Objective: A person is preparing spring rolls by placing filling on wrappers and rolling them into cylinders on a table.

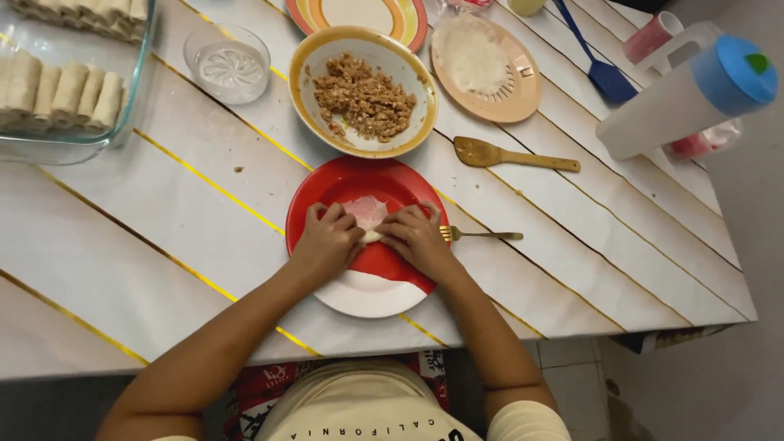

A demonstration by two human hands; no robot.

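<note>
A thin translucent wrapper [366,211] lies on a red and white plate [359,290] in front of me. My left hand [328,239] and my right hand [416,237] both press on the wrapper's near edge, fingers curled over a small roll that shows pale between them. A fork [482,235] rests on the plate's right rim, just right of my right hand. Behind the plate stands a yellow-rimmed bowl [306,61] with brown minced filling [363,98].
A glass dish [122,122] with several finished rolls sits far left, beside a small glass bowl [228,63]. A peach plate with wrappers [482,65], a wooden spatula [510,155], a blue spatula [596,65] and a blue-lidded pitcher [694,90] lie to the right. The table edge runs near my body.
</note>
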